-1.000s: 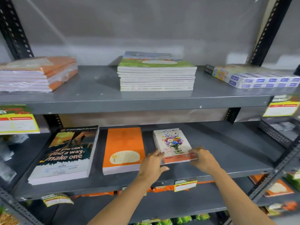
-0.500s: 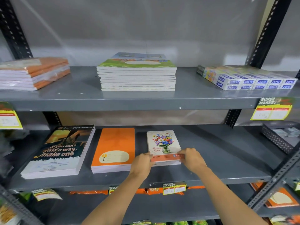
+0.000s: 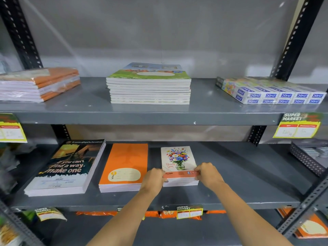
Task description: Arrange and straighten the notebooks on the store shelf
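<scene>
On the grey metal shelf (image 3: 239, 176), both hands (image 3: 154, 180) (image 3: 209, 175) pinch the flowered notebook stack (image 3: 178, 161) before a grey wall (image 3: 159, 27).

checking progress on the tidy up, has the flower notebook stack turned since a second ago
Yes. The flower notebook stack was skewed, its near end angled right; it now sits about parallel to the orange notebook stack, gripped by the left hand and right hand.
</scene>
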`<state>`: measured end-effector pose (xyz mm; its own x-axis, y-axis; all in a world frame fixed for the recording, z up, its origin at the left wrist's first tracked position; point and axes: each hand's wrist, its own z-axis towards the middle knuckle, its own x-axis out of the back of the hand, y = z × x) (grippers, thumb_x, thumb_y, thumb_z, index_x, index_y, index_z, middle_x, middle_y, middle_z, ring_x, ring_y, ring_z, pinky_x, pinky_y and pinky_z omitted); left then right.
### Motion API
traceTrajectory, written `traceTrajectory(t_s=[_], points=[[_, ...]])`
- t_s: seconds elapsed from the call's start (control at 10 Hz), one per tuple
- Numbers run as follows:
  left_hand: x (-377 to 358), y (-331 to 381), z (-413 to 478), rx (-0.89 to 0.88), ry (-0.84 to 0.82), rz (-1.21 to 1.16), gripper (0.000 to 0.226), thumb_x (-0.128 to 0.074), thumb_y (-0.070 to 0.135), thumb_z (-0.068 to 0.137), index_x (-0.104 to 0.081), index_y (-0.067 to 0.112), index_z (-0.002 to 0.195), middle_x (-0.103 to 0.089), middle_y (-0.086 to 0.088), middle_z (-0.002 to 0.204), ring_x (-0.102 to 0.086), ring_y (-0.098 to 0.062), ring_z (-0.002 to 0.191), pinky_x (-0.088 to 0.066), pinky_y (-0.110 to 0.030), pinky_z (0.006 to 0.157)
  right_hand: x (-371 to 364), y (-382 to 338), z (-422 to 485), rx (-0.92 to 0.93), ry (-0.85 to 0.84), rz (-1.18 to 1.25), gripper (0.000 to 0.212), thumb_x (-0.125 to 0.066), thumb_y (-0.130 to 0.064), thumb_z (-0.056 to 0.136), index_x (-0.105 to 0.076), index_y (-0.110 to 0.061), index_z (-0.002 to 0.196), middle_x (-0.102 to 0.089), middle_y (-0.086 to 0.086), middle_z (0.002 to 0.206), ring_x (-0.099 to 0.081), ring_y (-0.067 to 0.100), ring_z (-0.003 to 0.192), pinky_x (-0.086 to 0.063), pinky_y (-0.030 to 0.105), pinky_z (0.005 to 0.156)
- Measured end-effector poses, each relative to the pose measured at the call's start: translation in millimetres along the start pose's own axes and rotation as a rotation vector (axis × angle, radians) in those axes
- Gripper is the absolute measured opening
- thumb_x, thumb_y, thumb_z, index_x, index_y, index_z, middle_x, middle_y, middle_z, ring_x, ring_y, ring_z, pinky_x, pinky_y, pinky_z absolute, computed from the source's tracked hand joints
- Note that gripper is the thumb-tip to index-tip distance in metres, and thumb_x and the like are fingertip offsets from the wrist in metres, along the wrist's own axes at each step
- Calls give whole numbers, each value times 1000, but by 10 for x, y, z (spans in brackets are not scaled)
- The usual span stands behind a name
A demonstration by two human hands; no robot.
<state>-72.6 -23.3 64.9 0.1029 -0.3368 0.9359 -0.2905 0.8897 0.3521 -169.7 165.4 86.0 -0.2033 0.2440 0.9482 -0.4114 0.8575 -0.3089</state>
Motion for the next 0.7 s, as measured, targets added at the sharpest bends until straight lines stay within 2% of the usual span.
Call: traceTrajectory(t_s=[0.5, 0.6, 0.7], points=[[74, 49, 37, -69, -72, 211, 30, -60, 26, 91, -65, 7, 114, -69, -12, 111, -67, -27, 99, -57, -33, 85, 3, -11, -2, -18, -7, 33, 30, -60, -14, 90, -65, -14, 120, -66, 7, 121, -65, 24, 103, -55, 32, 93], [117, 54, 3, -57, -62, 202, 42, -58, 36, 91, -58, 11, 125, -67, -10, 117, -66, -26, 103, -55, -32, 86, 53, 10, -45, -21, -36, 59, 40, -63, -16, 88, -60, -18, 128, -64, 6, 124, -63, 23, 107, -53, 33, 94], [170, 80, -230, -104, 39, 248, 59, -47, 49, 93, -39, 15, 141, -61, -5, 132, -62, -27, 113, -55, -35, 86, 92, 51, -249, 24, 20, 135, 64, -72, -32, 80, -46, -29, 138, -67, -1, 121, -66, 19, 102, -55, 33, 87]])
